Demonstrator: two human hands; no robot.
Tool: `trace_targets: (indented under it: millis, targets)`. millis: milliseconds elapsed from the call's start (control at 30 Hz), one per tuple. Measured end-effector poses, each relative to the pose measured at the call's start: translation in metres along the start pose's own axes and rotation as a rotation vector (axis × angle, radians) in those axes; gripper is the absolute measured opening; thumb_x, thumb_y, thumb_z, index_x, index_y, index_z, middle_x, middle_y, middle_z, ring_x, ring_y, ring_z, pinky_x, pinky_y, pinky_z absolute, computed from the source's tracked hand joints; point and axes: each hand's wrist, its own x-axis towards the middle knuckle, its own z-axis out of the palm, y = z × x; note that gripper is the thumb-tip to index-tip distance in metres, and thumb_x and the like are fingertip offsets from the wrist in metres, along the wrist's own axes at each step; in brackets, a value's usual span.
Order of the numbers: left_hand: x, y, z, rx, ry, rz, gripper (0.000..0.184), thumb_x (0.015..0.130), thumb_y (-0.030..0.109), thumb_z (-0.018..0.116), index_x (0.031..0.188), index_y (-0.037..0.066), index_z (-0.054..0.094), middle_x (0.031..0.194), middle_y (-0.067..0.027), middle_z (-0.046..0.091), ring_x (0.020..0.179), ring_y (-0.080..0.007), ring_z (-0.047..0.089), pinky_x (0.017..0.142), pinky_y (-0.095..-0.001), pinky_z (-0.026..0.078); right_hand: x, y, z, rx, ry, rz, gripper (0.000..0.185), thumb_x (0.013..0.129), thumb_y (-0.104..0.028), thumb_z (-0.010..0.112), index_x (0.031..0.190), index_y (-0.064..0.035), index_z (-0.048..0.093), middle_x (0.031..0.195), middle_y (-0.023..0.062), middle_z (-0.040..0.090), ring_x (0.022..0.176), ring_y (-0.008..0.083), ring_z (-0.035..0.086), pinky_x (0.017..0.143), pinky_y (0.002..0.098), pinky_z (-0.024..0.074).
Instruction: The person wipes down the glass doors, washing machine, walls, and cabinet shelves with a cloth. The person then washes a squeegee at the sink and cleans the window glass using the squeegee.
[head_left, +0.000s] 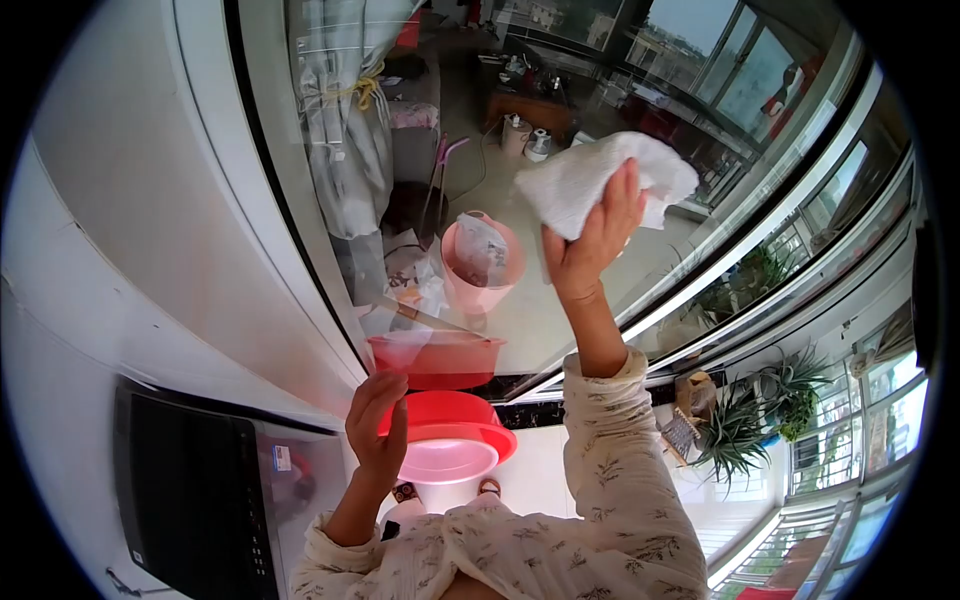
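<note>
My right hand point(603, 228) is raised in front of a large glass pane point(560, 310), with a white cloth point(580, 180) held under its fingers. The cloth spreads against the glass, and one edge hangs folded past the fingers. Lower down, my left hand point(376, 430) is held up with its fingers stretched out and the thumb apart, nothing in it. It is nearest to the lower corner of the pane and a red basin point(505, 438). A pink basin point(440, 462) sits with the red one on the floor by my feet.
A black-topped washing machine point(185, 490) stands at left. Spiky potted plants point(735, 430) line the right, near windows. Behind the glass are a pink bin point(483, 297) with a plastic bag, a tied curtain point(345, 150) and a low wooden table point(525, 103).
</note>
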Motion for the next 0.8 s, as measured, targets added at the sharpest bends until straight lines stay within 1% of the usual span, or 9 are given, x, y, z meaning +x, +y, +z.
trace_targets:
  millis: [100,233,333,433,500,567,667,767,800]
  targets:
    - [-0.006,0.000,0.010,0.015,0.025,-0.053,0.022,0.080,-0.009,0.060,0.099,-0.001,0.067,0.104,-0.0155,0.068,0.103,-0.0327,0.063,0.091,-0.0387,0.051,-0.109,-0.042,0.006,0.096,-0.430,-0.316,0.031,0.083,-0.020,0.060,0.113,-0.0232,0.065,0.138,-0.0019,0.055,0.122,0.0148,0.053,0.100,0.0382,0.0372]
    - [-0.024,0.006,0.006,0.040,0.051,-0.102,0.021,0.084,-0.006,0.058,0.102,0.002,0.066,0.107,-0.0141,0.067,0.107,-0.0287,0.063,0.094,-0.0374,0.048,-0.188,0.039,-0.057,0.186,-0.769,-0.457,0.041,0.081,-0.021,0.058,0.121,-0.0279,0.065,0.141,-0.0078,0.051,0.121,0.0068,0.050,0.089,0.0252,0.0411]
    - [-0.037,0.011,0.001,0.093,0.130,-0.154,0.021,0.083,-0.007,0.059,0.101,0.001,0.066,0.105,-0.0143,0.068,0.103,-0.0303,0.064,0.090,-0.0370,0.050,-0.128,0.133,-0.109,-0.087,-0.692,-0.438,0.035,0.083,-0.016,0.057,0.114,-0.0245,0.068,0.142,-0.0038,0.052,0.133,0.0168,0.044,0.111,0.0434,0.0220]
    - [-0.044,0.020,0.010,0.084,0.163,-0.174,0.021,0.081,-0.008,0.059,0.099,0.001,0.066,0.103,-0.0148,0.068,0.101,-0.0306,0.064,0.089,-0.0367,0.051,-0.007,0.156,-0.113,-0.105,-0.295,-0.187,0.044,0.081,-0.016,0.063,0.122,0.0008,0.056,0.147,0.0229,0.040,0.137,0.0424,0.035,0.113,0.0526,0.0203]
    - [-0.048,0.025,0.027,0.077,0.172,-0.163,0.020,0.081,-0.008,0.059,0.098,0.001,0.066,0.103,-0.0145,0.068,0.101,-0.0303,0.064,0.090,-0.0370,0.050,0.043,0.140,-0.090,0.102,0.018,0.240,0.058,0.082,-0.013,0.065,0.133,0.0060,0.044,0.150,0.0251,0.033,0.139,0.0451,0.029,0.114,0.0537,0.0178]
    - [-0.055,0.025,0.048,0.008,0.160,-0.180,0.023,0.081,-0.008,0.059,0.101,0.002,0.066,0.104,-0.0140,0.068,0.100,-0.0302,0.064,0.092,-0.0383,0.049,0.046,0.104,-0.059,0.064,0.186,0.250,0.053,0.083,-0.014,0.065,0.131,0.0032,0.048,0.151,0.0248,0.032,0.138,0.0461,0.030,0.114,0.0543,0.0166]
    - [-0.052,0.039,0.067,0.045,0.129,-0.060,0.023,0.081,-0.009,0.059,0.100,0.002,0.065,0.104,-0.0136,0.066,0.098,-0.0298,0.064,0.083,-0.0351,0.052,-0.038,0.060,-0.055,0.039,-0.413,-0.255,0.047,0.078,-0.020,0.064,0.124,-0.0169,0.058,0.148,0.0133,0.043,0.138,0.0312,0.037,0.113,0.0530,0.0188]
    - [-0.047,0.056,0.079,-0.002,0.154,-0.028,0.023,0.081,-0.009,0.059,0.099,0.002,0.065,0.103,-0.0138,0.066,0.095,-0.0295,0.064,0.079,-0.0335,0.052,-0.042,0.135,-0.100,-0.059,-0.497,-0.623,0.050,0.072,-0.026,0.068,0.121,-0.0260,0.061,0.147,-0.0015,0.046,0.138,0.0208,0.038,0.115,0.0473,0.0169]
    - [-0.048,0.061,0.078,0.009,0.156,-0.024,0.022,0.081,-0.009,0.058,0.098,0.002,0.065,0.101,-0.0140,0.066,0.095,-0.0295,0.064,0.081,-0.0340,0.051,-0.007,0.153,-0.116,-0.141,-0.565,-0.481,0.054,0.070,-0.026,0.070,0.123,-0.0244,0.060,0.149,0.0019,0.043,0.140,0.0238,0.036,0.115,0.0499,0.0173]
